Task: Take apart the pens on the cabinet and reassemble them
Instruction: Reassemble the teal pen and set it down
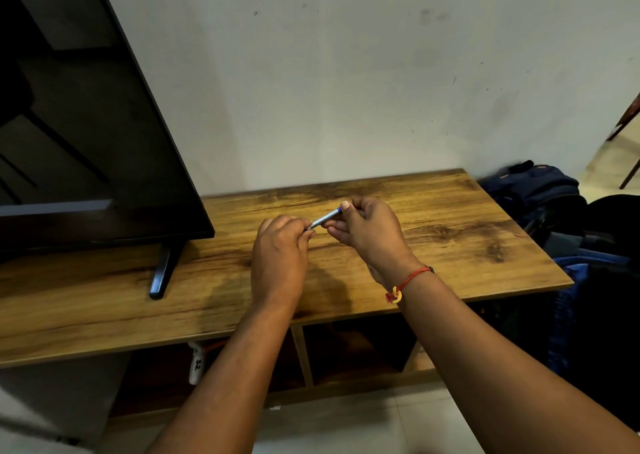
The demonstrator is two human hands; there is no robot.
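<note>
Head view: we see a single pen [325,219] held over the top of the wooden cabinet [450,246], spanning the gap between both hands. Our left hand [280,256] pinches the pen's lower, metallic end with curled fingers. Our right hand [370,232] grips the upper, blue-tipped end between thumb and curled fingers. The pen slants upward from left to right. A red thread [410,279] circles the right wrist. A dark television [86,124] stands on the cabinet's left part. Dark blue bags [533,190] lie beside the cabinet's right end.
</note>
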